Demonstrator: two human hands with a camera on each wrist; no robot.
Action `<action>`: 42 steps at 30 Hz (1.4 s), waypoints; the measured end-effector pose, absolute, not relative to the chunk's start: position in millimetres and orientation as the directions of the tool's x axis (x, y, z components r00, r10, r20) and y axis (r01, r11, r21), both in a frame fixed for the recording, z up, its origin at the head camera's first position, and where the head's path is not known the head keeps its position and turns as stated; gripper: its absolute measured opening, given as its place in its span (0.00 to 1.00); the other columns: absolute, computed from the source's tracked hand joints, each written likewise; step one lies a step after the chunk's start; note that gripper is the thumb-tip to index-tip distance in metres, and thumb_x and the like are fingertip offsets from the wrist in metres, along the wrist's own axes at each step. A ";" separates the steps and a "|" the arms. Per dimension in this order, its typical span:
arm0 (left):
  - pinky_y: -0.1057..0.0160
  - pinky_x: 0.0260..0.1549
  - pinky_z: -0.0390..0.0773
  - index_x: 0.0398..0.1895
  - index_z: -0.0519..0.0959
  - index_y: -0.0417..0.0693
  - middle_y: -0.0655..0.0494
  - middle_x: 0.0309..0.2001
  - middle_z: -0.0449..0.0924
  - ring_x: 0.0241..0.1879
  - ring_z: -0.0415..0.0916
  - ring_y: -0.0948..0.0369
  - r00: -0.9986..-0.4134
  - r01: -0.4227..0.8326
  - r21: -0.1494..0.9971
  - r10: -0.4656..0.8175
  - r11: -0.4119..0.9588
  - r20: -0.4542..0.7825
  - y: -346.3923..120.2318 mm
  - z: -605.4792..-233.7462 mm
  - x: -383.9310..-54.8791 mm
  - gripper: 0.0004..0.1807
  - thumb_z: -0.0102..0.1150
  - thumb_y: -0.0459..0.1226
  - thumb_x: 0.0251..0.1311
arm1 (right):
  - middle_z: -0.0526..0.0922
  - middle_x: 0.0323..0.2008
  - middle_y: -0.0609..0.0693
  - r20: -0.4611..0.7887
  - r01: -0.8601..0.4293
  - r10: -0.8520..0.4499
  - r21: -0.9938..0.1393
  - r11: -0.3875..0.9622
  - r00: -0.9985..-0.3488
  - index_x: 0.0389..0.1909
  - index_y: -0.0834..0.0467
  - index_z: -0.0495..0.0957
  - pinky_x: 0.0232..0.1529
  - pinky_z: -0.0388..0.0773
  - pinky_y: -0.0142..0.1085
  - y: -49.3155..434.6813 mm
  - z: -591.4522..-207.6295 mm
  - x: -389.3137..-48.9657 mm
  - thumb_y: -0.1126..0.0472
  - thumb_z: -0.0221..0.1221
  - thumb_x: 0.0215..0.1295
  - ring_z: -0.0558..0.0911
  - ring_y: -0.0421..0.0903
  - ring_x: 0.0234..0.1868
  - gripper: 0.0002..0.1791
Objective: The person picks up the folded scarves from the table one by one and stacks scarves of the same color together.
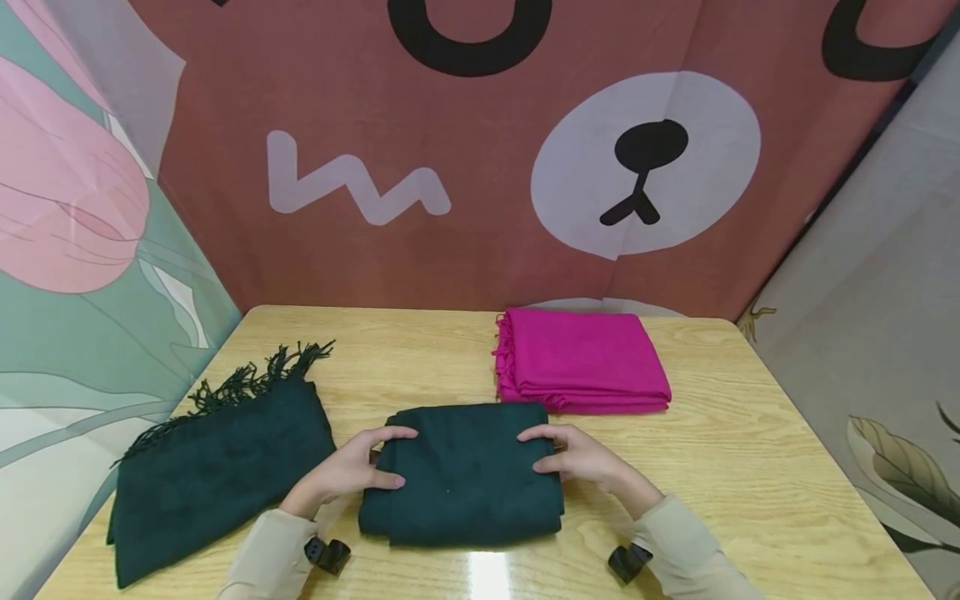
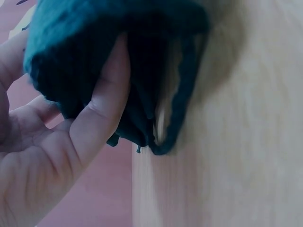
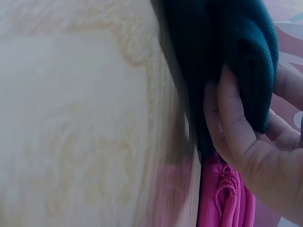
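The left hand (image 1: 348, 468) and right hand (image 1: 587, 458) grip a folded dark-green cloth (image 1: 468, 483) in their fingers, the magenta shawl (image 1: 585, 354) over there already folded, the fringed green shawl (image 1: 225, 479) seemingly half-done.

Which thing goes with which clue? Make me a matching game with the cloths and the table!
Things:
1. Left cloth
2. Middle cloth
3. Pink cloth
4. Table

Clues:
A. Held at both sides
B. Under all three cloths
C. Has a dark fringe along its far side
D. Lies at the far edge, right of centre

Pairs: 1-C, 2-A, 3-D, 4-B
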State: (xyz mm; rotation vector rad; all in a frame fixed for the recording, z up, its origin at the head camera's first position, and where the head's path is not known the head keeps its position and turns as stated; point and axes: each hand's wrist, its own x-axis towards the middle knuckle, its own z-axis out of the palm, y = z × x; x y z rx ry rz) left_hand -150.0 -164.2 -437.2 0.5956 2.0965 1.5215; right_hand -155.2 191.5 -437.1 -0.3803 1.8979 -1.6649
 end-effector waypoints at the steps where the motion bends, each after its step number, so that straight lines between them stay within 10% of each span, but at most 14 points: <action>1: 0.55 0.42 0.75 0.61 0.64 0.36 0.36 0.60 0.60 0.48 0.72 0.52 -0.790 0.067 0.956 0.601 0.286 -0.124 -163.7 -437.2 -150.0 0.33 0.64 0.30 0.50 | 0.79 0.43 0.59 -0.235 0.160 -0.562 -0.971 0.180 -0.793 0.57 0.69 0.67 0.36 0.79 0.44 191.9 -437.3 -155.1 0.72 0.58 0.55 0.81 0.49 0.39 0.26; 34: 0.48 0.48 0.70 0.63 0.63 0.42 0.39 0.61 0.61 0.50 0.71 0.49 -0.782 0.071 0.933 0.600 0.353 -0.167 -163.3 -430.5 -142.9 0.33 0.63 0.33 0.52 | 0.76 0.44 0.62 -0.218 0.130 -0.546 -0.972 0.195 -0.809 0.58 0.70 0.65 0.32 0.79 0.44 203.1 -437.3 -149.7 0.72 0.59 0.55 0.79 0.51 0.40 0.28; 42: 0.55 0.26 0.77 0.63 0.62 0.38 0.37 0.48 0.68 0.30 0.74 0.54 -0.798 0.007 0.941 0.568 0.339 -0.199 -175.4 -425.6 -139.4 0.29 0.56 0.35 0.59 | 0.69 0.42 0.62 -0.165 0.040 -0.446 -0.960 0.277 -0.880 0.56 0.70 0.67 0.28 0.79 0.44 207.5 -433.3 -151.2 0.71 0.59 0.55 0.79 0.48 0.33 0.26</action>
